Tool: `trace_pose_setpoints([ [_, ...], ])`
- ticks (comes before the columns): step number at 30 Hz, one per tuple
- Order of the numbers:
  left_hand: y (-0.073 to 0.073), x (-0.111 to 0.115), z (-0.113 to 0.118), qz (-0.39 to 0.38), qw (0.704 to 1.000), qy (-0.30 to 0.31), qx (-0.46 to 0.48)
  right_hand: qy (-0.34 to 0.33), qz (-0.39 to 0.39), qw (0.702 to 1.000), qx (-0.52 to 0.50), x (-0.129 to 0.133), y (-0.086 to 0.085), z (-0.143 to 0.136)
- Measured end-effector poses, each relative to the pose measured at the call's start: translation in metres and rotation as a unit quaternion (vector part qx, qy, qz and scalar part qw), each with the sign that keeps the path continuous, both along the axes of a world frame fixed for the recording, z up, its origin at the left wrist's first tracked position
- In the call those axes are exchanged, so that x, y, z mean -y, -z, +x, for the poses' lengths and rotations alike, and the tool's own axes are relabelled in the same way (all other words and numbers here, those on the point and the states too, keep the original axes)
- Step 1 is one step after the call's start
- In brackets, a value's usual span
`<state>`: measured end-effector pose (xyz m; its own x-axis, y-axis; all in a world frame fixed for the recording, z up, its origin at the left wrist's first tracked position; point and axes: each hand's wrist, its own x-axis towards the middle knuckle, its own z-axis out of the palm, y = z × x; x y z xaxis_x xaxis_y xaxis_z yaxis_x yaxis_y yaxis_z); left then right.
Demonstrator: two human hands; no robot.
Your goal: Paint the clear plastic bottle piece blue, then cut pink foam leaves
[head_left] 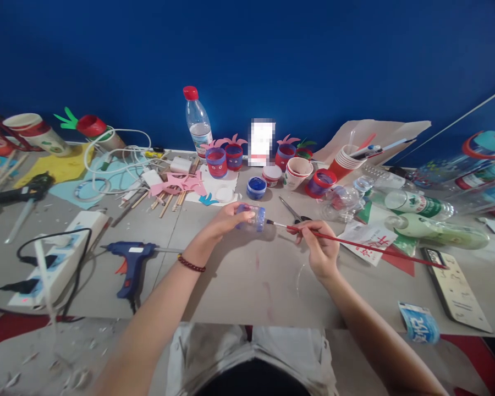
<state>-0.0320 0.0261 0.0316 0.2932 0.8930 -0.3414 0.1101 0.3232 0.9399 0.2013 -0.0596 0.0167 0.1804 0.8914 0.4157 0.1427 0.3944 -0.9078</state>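
My left hand (231, 219) is closed around a small clear plastic cup (256, 218), which looks like a cut bottle piece lying on its side with blue paint around part of it. Between the fingers of my right hand (319, 245) is a long red paintbrush (367, 248). Its dark bristles meet or nearly meet the cup's right rim; actual contact is hard to tell. Just beyond the cup stands an open jar of blue paint (256, 188), beside a red-and-white jar (271, 176). Scissors (292, 210) lie behind my right hand, which partly hides them.
A blue glue gun (132, 263) and a power strip (61, 261) lie at the left. Several painted cups, including a purple-and-red one (216, 163), stand near the wall with a tall bottle (198, 124). Plastic bottles (441, 231) and a cream-coloured slab (457, 289) are at the right.
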Motion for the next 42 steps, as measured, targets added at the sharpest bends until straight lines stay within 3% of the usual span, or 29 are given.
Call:
trace_pose_setpoints([
  [7, -0.0011, 0.0034, 0.0053, -0.001, 1.000, -0.001, -0.004, -0.047, -0.002, 0.998, 0.050, 0.0028, 0.0083, 0.0017],
  [18, -0.0029, 0.0039, 0.0062, -0.017, 1.000, -0.001, 0.008, -0.012, 0.028, 1.000, 0.002, 0.0009, 0.0014, 0.0010],
  [25, -0.0037, 0.0050, 0.0067, -0.013, 1.000, 0.002, 0.010, -0.034, -0.006, 0.997, 0.071, 0.0025, 0.0054, 0.0024],
  [34, -0.0002, 0.0039, 0.0073, -0.011, 1.000, 0.000, 0.014, -0.022, 0.049, 0.998, 0.022, 0.0021, 0.0049, 0.0034],
  [42, -0.0003, 0.0043, 0.0071, -0.001, 1.000, 0.004, 0.005, -0.031, 0.010, 0.996, 0.080, 0.0024, 0.0065, 0.0031],
])
